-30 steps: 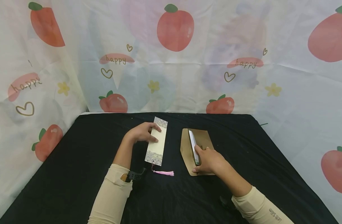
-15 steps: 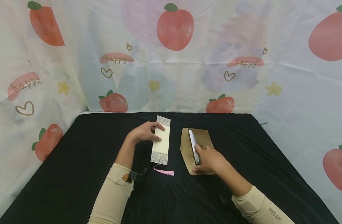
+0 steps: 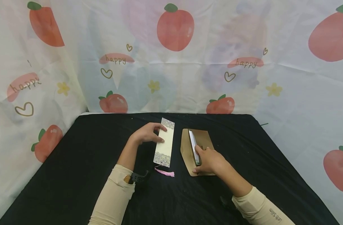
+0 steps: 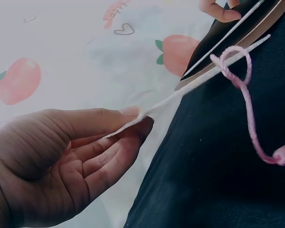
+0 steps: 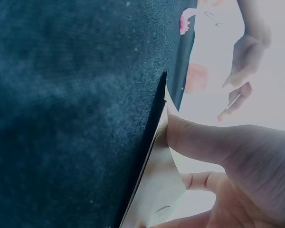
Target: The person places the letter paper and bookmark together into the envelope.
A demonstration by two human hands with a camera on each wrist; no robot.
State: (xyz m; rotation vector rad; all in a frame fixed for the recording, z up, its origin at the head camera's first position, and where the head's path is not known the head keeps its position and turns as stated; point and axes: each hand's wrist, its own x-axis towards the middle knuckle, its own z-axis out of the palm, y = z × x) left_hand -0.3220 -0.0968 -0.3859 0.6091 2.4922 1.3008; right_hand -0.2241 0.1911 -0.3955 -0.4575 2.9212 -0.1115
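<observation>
my left hand [image 3: 147, 132] had the lace-print bookmark [image 3: 166, 147] pinched between thumb and fingers, coming in from its left long edge. cream in the middle, patterned bands at both ends, and it tilted a little, top leaning right. the left wrist view caught it nearly edge-on. a pink tassel [image 3: 165, 172] hung off a cord at the near end, pointing right.

my right hand [image 3: 210, 161] was clamped on the brown envelope [image 3: 203, 137], thumb on one side, fingers on the other, at its near part. that sat just right of the bookmark, not touching it, flap spread out to the left. a white strip [image 3: 193, 145] showed along the opening, couldn't tell if it was loose paper or pages.

further out: dark strap [image 3: 139, 177] at my left wrist, beige sleeves [image 3: 112, 193] on both arms, black cloth [image 3: 70, 175] under everything. behind that, a pale backdrop [image 3: 188, 84] printed with red fruit, little hearts, yellow flowers and "happy" a few times. the right wrist view was pretty washed out, fwiw.
</observation>
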